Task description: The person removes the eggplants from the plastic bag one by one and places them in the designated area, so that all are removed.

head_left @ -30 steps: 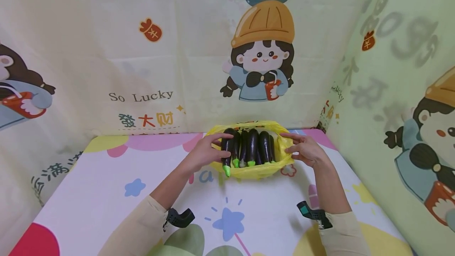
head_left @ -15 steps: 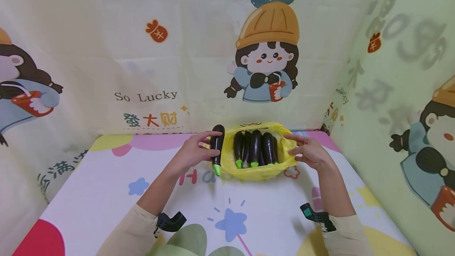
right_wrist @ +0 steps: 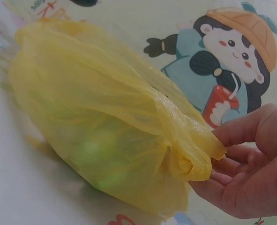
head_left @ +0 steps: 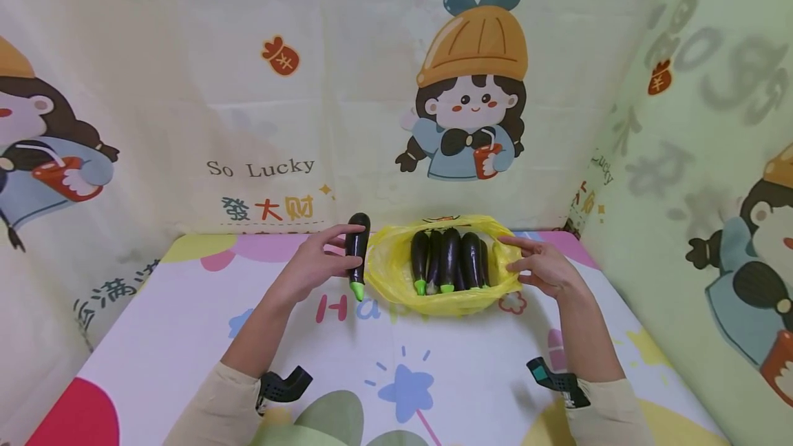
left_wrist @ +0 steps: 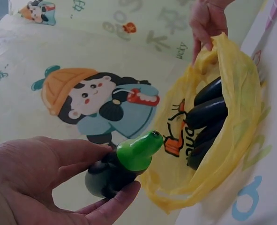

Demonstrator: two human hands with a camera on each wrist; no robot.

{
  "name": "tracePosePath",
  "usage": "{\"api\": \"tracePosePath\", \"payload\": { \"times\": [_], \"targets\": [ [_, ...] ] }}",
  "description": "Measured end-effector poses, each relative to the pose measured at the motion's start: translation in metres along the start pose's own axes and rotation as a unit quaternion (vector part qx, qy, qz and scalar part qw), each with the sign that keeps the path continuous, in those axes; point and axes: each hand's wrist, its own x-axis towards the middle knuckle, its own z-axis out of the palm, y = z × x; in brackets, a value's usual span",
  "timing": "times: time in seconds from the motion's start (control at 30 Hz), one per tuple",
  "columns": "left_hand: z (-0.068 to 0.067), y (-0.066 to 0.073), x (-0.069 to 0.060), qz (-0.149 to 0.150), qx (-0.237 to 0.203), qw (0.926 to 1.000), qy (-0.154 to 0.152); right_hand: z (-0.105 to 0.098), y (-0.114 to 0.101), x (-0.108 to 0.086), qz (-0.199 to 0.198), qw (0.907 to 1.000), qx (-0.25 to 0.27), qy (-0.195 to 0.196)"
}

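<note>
My left hand (head_left: 312, 263) pinches a dark purple eggplant (head_left: 357, 246) between thumb and fingers, just left of a yellow plastic bag (head_left: 396, 288). Its bright green stem end (left_wrist: 137, 151) points toward the camera in the left wrist view. The bag stands with its mouth spread, and several more eggplants (head_left: 450, 260) lie side by side inside. At the bag's right edge, my right hand (head_left: 545, 268) holds the gathered plastic; in the right wrist view its fingers (right_wrist: 234, 133) grip the crumpled yellow corner.
A white tablecloth (head_left: 347, 356) with colourful prints covers the table. Behind it hangs a pale printed curtain (head_left: 359, 88), with another printed sheet (head_left: 669, 177) along the right side.
The left hand has lifted one eggplant out of the bag and carried it leftward, clear of the rim. The right hand keeps its hold on the bag's right edge.
</note>
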Motion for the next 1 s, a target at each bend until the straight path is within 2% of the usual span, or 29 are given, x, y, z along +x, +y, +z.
{"api": "tracePosePath", "payload": {
  "times": [0.2,0.43,0.8,1.0],
  "targets": [
    [-0.011,-0.01,-0.001,0.006,-0.014,0.9999,0.005,-0.001,0.001,0.0,0.002,1.0,0.001,0.001],
    [-0.016,-0.023,-0.001,-0.005,-0.031,0.9993,0.021,-0.001,0.002,0.0,0.006,0.9999,0.008,0.006],
    [-0.018,-0.039,0.005,-0.019,-0.014,0.9994,0.027,-0.002,0.001,0.0,0.005,1.0,0.003,0.008],
    [-0.018,-0.05,0.008,-0.048,0.008,0.9985,0.026,-0.001,0.002,0.001,0.007,0.9999,0.003,0.008]
  ]
}}
